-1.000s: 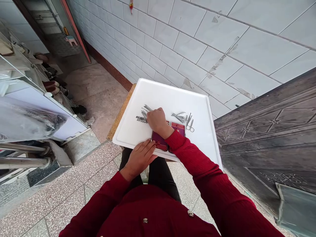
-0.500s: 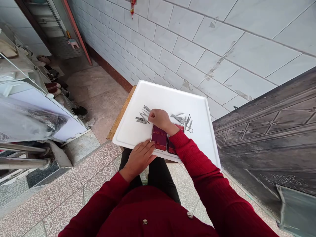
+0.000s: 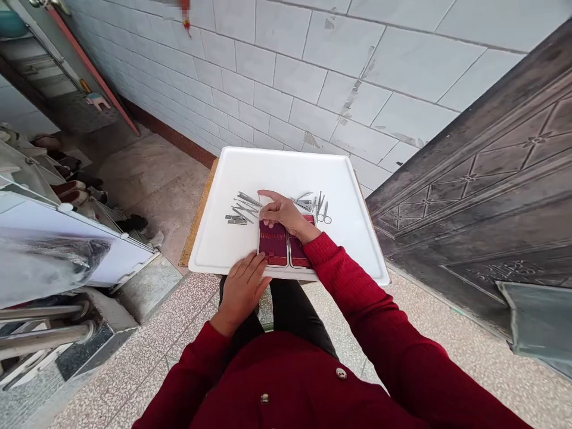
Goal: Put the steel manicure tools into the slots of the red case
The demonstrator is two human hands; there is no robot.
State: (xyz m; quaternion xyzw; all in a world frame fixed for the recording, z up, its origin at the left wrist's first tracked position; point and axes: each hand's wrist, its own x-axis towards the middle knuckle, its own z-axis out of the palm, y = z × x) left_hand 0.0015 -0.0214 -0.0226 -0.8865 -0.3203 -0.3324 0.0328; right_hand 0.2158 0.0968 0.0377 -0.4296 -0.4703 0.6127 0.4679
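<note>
An open dark red manicure case [image 3: 273, 245] lies near the front edge of a white tray [image 3: 286, 170]. My left hand [image 3: 242, 286] rests with outstretched fingers on the case's lower left corner. Above the upper part of the case, my right hand [image 3: 286, 215] pinches a thin metal manicure tool [image 3: 259, 201], its index finger stretched along it. Which kind of tool this is, I cannot make out. Left of that hand lie several slim metal tools [image 3: 243, 202] and nail clippers [image 3: 236, 220]. To its right are small scissors [image 3: 325, 215] and more clippers [image 3: 302, 204], partly behind the hand.
The tray stands on a wooden surface [image 3: 199, 214] by a tiled wall [image 3: 277, 77]. A dark patterned door panel [image 3: 469, 179] rises at the right. On the left are a white cabinet [image 3: 67, 238], shoes [image 3: 71, 192] and metal rails [image 3: 49, 339].
The camera view has shifted. My right hand has turned from a closed fist, and its index finger is now extended with the thin tool showing. My left hand stays on the case.
</note>
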